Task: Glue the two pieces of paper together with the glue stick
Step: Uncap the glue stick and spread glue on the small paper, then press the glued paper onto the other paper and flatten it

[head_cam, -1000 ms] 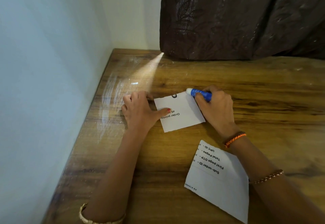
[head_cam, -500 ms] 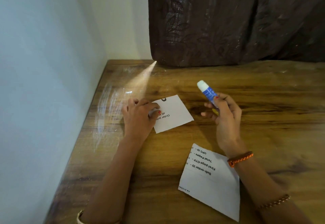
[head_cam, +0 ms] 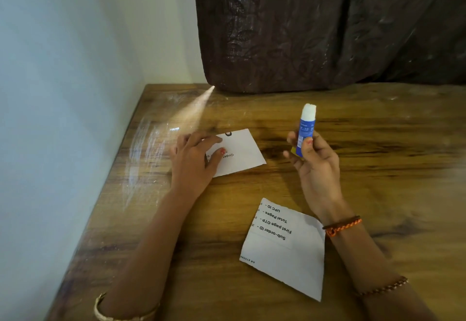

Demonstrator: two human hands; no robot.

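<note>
Since half a second ago, the right hand [head_cam: 312, 167] has been tipping the blue glue stick with its uncapped white tip [head_cam: 305, 129] from a leftward lean to nearly upright, tip pointing up, raised above the table; a second ago that tip was lying against the far corner of the small paper. Thumb and fingers are curling round the lower part of the tube, the thumb pressing on its front, and a yellow base is peeking out below the grip.

The left hand [head_cam: 194, 162] is resting on the left part of the small white rectangular piece of paper with black print [head_cam: 239, 153], fingers loosely bent, thumb and forefinger lying on the sheet and pinning it flat to the wooden table [head_cam: 378, 169]. The glue stick is hovering to the right of this paper, apart from it.

A larger white piece of paper with printed lines of text [head_cam: 285, 247] is lying flat nearer the person, just beside the right wrist, well apart from the small one. An orange and brown braided band [head_cam: 343, 225] is circling the right wrist. A dark brown patterned curtain [head_cam: 327, 30] is hanging down onto the far edge of the table, and a pale wall [head_cam: 63, 93] is running along its left side.
</note>
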